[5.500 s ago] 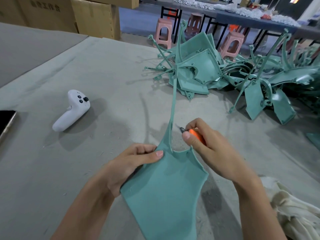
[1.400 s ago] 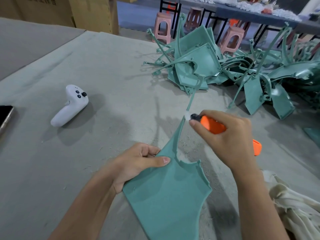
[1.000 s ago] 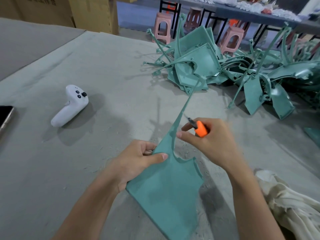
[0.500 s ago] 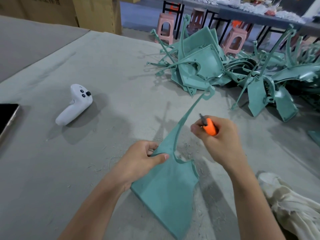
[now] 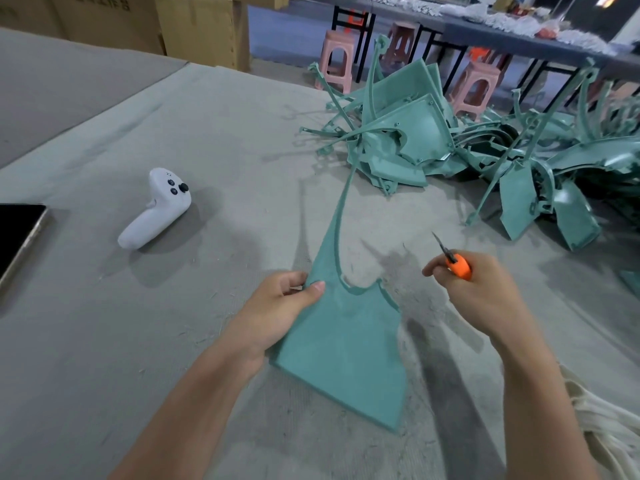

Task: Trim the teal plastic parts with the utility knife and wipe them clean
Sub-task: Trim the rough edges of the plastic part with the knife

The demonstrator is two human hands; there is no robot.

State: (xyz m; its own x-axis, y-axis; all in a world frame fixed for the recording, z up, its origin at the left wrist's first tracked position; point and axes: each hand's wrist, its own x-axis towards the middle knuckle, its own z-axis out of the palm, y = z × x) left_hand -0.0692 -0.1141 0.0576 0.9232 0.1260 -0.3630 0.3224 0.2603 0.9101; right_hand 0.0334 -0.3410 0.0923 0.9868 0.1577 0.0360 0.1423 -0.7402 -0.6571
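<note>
1. Trimming looks to be the step in hand; the wiping is not yet begun.
2. My left hand (image 5: 277, 306) pinches the part (image 5: 346, 348) at its upper left corner, thumb on top and fingers curled under. The flat panel slopes toward me from that pinch, and its thin stem rises away from it.
3. My right hand (image 5: 485, 292) is closed round the knife (image 5: 457, 265). The orange handle sits in my fist and the bared blade points up and away, clear of the part.
4. Next, I judge, the blade must come in to the ragged notch just right of my left thumb, cutting away from those fingers.
5. Cloth (image 5: 609, 427) lies below my right wrist, ready for wiping. A pile (image 5: 415, 140) of parts waits beyond the blade.
</note>
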